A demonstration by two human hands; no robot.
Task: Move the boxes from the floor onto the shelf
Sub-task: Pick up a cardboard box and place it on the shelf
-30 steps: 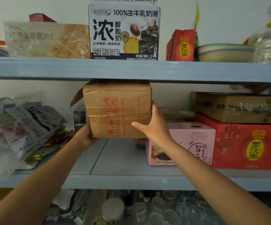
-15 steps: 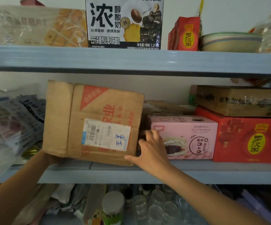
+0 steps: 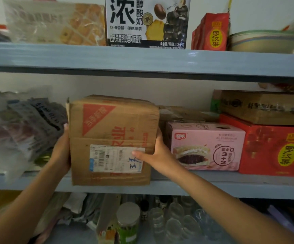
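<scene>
A brown cardboard box (image 3: 112, 124) with a red triangle and a white shipping label stands on the middle shelf board (image 3: 230, 185), its lower front edge overhanging the shelf lip. My left hand (image 3: 61, 152) holds its left side, thumb at the front corner, the fingers hidden behind. On the right side, my right hand (image 3: 157, 154) grips the corner with the thumb lying across the label. The box sits between the plastic bags and the pink carton.
A pile of plastic bags (image 3: 19, 131) crowds the left. A pink cake carton (image 3: 206, 147) touches the box's right; beyond it a red carton (image 3: 274, 150) carries a flat brown box (image 3: 266, 106). The upper shelf (image 3: 142, 60) hangs close overhead. Jars (image 3: 127, 222) stand below.
The box has been turned so its label faces me, then swung from a tilted hold at the left to upright between the bags and pink carton. Both hands shifted to its sides.
</scene>
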